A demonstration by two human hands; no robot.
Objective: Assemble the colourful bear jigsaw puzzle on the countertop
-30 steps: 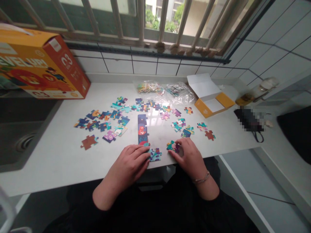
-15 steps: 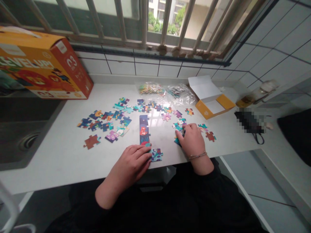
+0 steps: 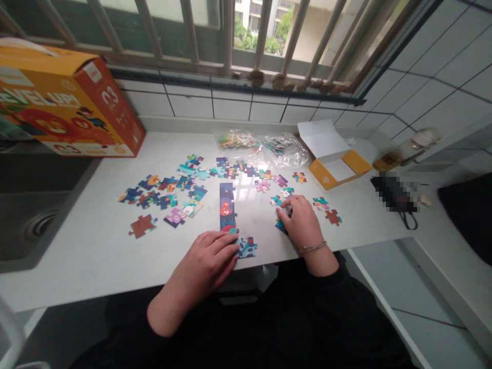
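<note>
A joined strip of puzzle pieces [image 3: 227, 205], dark blue with a red figure, lies in the middle of the counter. My left hand [image 3: 203, 261] lies over its near end, fingers stretched out and resting on it. A teal and purple puzzle piece [image 3: 247, 247] sits beside those fingertips, at the strip's near end. Farther right, my right hand [image 3: 303, 220] pinches a puzzle piece [image 3: 286, 210] whose greyish side shows between thumb and index finger. Teal pieces [image 3: 280, 226] lie partly hidden under that hand, and a white and teal piece [image 3: 287, 192] lies just beyond it.
Loose puzzle pieces [image 3: 169, 184] spread over the left and back of the counter [image 3: 96, 246]. Behind them are plastic bags of pieces [image 3: 284, 148] and an open yellow box [image 3: 338, 171]. A large orange box [image 3: 107, 113] stands by the sink [image 3: 42, 205]; a bottle [image 3: 407, 148] is at right.
My right thumb and fingers have drawn a piece up, and its greyish side now shows between them. My left hand stays on the strip. The view has shifted slightly.
</note>
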